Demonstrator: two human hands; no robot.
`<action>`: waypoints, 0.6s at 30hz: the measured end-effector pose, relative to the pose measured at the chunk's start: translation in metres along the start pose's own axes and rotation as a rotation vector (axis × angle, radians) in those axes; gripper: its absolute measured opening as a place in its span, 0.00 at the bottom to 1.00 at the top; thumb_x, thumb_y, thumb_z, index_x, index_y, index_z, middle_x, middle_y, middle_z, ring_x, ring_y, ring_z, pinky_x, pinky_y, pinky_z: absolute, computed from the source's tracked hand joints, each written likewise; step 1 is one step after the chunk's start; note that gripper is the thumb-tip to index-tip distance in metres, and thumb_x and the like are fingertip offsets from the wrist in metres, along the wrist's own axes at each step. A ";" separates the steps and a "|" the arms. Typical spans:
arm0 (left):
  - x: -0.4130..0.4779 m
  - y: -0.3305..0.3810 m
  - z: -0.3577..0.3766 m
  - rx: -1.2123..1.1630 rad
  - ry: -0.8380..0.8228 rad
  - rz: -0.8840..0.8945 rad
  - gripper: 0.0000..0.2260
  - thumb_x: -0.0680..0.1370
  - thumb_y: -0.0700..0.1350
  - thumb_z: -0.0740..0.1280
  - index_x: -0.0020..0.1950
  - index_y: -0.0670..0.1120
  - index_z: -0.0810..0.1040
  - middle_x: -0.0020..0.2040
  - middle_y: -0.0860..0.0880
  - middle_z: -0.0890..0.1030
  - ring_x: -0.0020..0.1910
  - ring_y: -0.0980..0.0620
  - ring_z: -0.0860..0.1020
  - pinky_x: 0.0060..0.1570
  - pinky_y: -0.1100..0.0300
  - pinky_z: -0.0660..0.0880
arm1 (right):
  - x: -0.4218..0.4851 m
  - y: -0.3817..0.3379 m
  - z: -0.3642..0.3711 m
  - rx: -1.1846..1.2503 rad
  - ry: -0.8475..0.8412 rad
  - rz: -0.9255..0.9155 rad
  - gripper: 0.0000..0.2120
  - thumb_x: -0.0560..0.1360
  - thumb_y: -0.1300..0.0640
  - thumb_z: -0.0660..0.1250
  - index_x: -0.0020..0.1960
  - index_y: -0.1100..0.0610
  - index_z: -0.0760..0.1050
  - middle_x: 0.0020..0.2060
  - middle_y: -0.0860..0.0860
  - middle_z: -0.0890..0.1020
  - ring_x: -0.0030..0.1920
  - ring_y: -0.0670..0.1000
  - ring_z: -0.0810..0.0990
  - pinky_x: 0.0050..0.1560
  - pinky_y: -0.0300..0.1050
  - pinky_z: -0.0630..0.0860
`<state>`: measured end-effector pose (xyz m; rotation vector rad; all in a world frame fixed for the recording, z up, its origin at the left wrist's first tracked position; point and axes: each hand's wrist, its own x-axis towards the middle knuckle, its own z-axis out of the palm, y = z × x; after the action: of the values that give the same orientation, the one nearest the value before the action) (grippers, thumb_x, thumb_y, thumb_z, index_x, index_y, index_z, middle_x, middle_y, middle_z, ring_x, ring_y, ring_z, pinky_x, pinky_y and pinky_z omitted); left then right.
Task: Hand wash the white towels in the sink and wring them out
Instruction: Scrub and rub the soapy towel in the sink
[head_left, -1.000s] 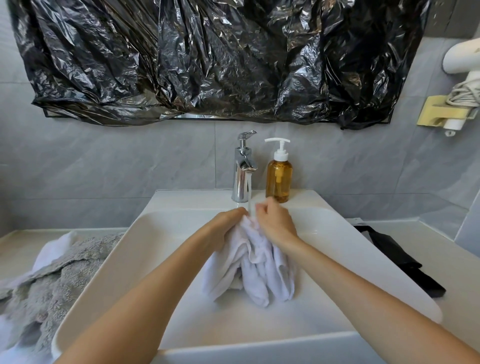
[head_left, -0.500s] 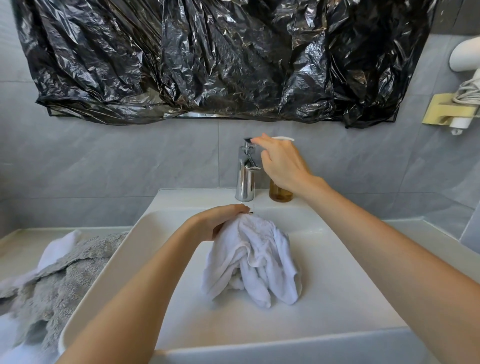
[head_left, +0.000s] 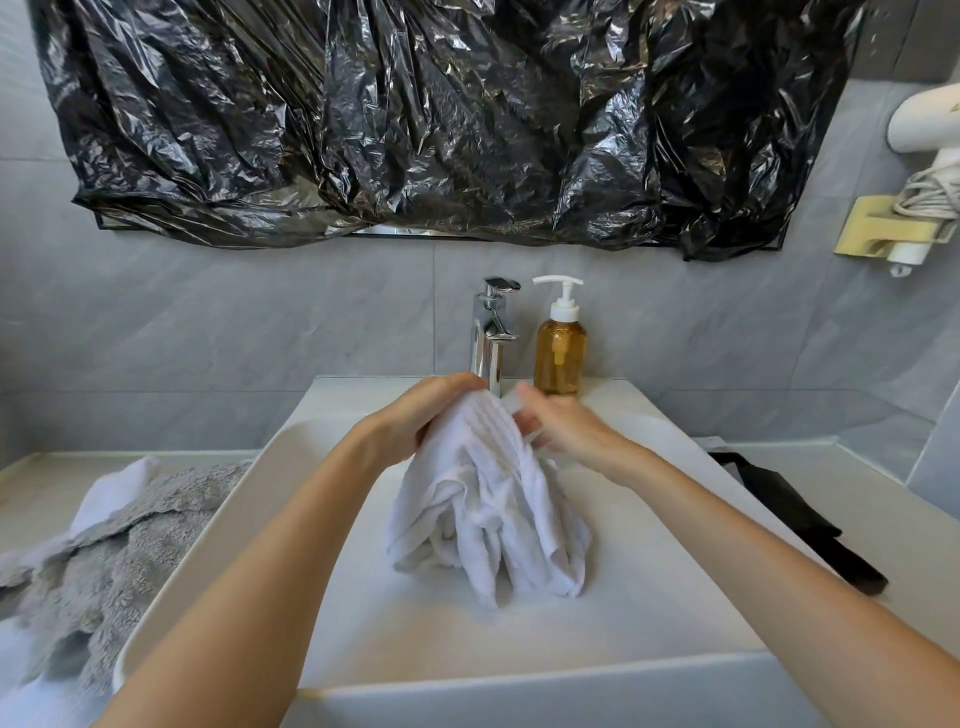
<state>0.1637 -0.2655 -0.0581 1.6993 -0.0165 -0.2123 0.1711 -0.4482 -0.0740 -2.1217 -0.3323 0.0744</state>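
Head view check — what are you holding?

— Your left hand (head_left: 422, 415) is gripping the bunched top of the white towel (head_left: 488, 499), which is hanging into the sink (head_left: 670, 525) below the faucet (head_left: 493, 332). Your right hand (head_left: 563, 428) is touching it, fingers loosely curled.

— How is it handling?

— Probably soft, limp, heavy if wet; keep taking it by the gathered top. Nothing readable is showing on the soap bottle (head_left: 560, 353).

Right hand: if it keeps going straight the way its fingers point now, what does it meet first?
Probably the white towel: the right hand points left into its bunched top, which the left hand grips. Contact already looks likely, though depth is unclear.
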 end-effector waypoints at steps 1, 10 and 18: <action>-0.001 0.001 0.000 -0.014 0.012 0.012 0.13 0.77 0.52 0.66 0.49 0.41 0.80 0.46 0.42 0.84 0.44 0.46 0.81 0.52 0.55 0.76 | -0.007 0.001 0.004 0.031 -0.191 0.046 0.24 0.80 0.37 0.51 0.56 0.50 0.79 0.52 0.46 0.83 0.55 0.47 0.80 0.60 0.43 0.74; 0.004 0.006 -0.001 -0.003 0.437 0.341 0.18 0.79 0.50 0.66 0.31 0.50 0.66 0.27 0.51 0.67 0.27 0.52 0.65 0.29 0.58 0.61 | 0.008 -0.024 0.002 0.591 0.331 -0.149 0.15 0.82 0.51 0.59 0.44 0.61 0.74 0.39 0.58 0.76 0.44 0.50 0.73 0.50 0.45 0.69; 0.007 -0.016 0.035 -0.316 0.425 0.025 0.16 0.77 0.41 0.61 0.29 0.46 0.66 0.19 0.53 0.68 0.28 0.51 0.67 0.31 0.60 0.64 | -0.011 -0.041 0.085 0.110 0.447 0.054 0.22 0.80 0.42 0.54 0.46 0.55 0.81 0.45 0.54 0.84 0.48 0.56 0.81 0.49 0.47 0.76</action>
<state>0.1640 -0.2981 -0.0795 1.3993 0.2962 0.1616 0.1362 -0.3604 -0.0867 -1.9713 -0.0049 -0.3389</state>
